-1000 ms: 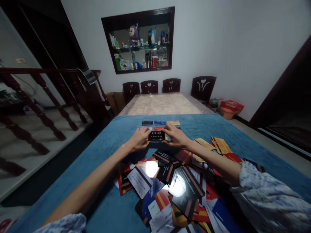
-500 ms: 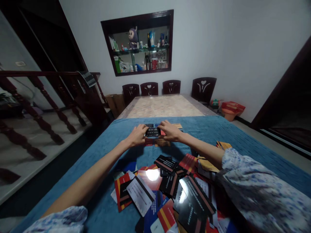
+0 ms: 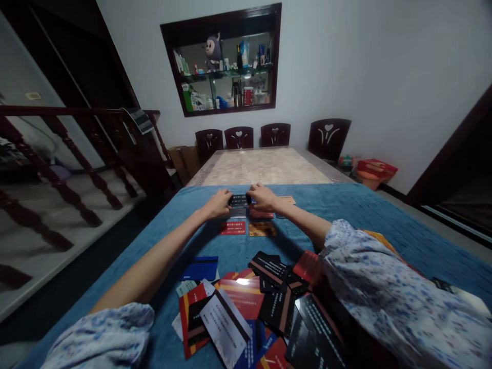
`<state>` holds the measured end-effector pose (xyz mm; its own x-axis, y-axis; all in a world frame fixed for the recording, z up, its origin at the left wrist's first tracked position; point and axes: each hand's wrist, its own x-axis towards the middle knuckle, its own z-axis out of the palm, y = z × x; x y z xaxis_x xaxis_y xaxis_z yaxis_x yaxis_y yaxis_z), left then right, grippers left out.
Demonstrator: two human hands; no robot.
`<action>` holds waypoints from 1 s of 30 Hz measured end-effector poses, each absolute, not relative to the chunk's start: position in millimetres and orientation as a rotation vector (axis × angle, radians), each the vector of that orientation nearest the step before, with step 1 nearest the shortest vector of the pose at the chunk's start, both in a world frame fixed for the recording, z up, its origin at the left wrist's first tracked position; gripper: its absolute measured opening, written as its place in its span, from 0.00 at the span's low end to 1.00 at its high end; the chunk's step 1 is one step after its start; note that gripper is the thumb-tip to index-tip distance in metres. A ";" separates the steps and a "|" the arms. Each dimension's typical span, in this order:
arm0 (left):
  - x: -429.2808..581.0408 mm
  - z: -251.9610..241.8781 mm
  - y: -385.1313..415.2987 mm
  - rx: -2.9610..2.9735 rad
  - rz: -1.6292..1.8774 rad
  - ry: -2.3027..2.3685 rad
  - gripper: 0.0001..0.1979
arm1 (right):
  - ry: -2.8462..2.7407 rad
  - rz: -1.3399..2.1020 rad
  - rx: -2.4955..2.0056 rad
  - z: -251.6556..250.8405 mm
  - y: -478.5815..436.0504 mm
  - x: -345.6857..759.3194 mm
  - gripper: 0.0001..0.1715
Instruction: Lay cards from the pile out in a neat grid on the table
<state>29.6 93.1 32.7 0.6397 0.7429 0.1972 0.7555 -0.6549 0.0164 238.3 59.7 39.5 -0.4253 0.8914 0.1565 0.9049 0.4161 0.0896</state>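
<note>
A black card (image 3: 239,200) with pale lettering is held by its short ends between my two hands, low over the far part of the blue cloth. My left hand (image 3: 219,204) pinches its left end. The right end is gripped by my right hand (image 3: 262,198), whose fingers partly cover a blue card behind. Just nearer to me lie a red card (image 3: 233,228) and an orange-gold card (image 3: 262,229), side by side. Another red card (image 3: 262,214) sits under my right hand, and a yellow card (image 3: 286,200) shows beyond my right wrist.
A loose, overlapping heap of cards (image 3: 242,300) in red, black, blue and silver spreads between my forearms. The blue cloth (image 3: 161,230) covers the near table. Beyond it stretches the patterned tabletop (image 3: 265,166), with chairs (image 3: 239,137) at its far end.
Both hands have moved slightly farther away with the black card, uncovering the red and orange-gold cards in front. My right sleeve now covers more of the heap's right side. The view has shifted slightly.
</note>
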 end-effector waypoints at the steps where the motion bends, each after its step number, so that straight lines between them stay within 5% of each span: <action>1: 29.6 31.8 97.0 -2.781 -0.282 -1.286 0.20 | -2.565 -0.241 -1.657 39.4 62.6 236.7 0.24; 30: 39.0 2.0 172.2 -2.829 -0.012 -1.456 0.18 | -2.573 -0.035 -1.967 16.9 124.9 214.3 0.25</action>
